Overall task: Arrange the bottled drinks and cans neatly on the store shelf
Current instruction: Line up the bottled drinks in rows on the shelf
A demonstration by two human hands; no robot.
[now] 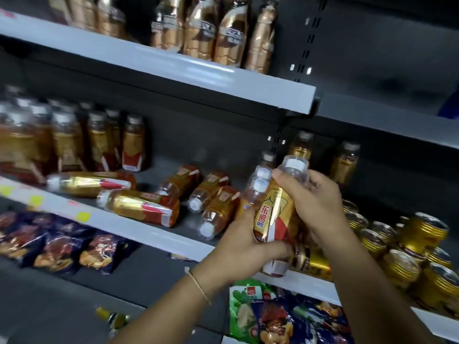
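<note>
I hold a cluster of gold-and-red labelled drink bottles (pixel 274 209) in front of the middle shelf (pixel 139 229). My left hand (pixel 244 247) grips their lower ends from below. My right hand (pixel 315 197) curls round the clear neck and white cap of the front bottle. Several more of these bottles lie on their sides (pixel 139 204) on the shelf to the left of my hands. Others stand upright in rows (pixel 69 142) at the shelf's left end. Gold cans (pixel 407 249) are packed together on the right.
The upper shelf (pixel 159 63) carries gold-wrapped bottles (pixel 211 31). Two upright bottles (pixel 345 162) stand behind my hands by the slotted shelf post (pixel 280 130). Snack bags (pixel 57 242) fill the lower shelf at left, and more snack bags (pixel 280 316) lie below my wrists.
</note>
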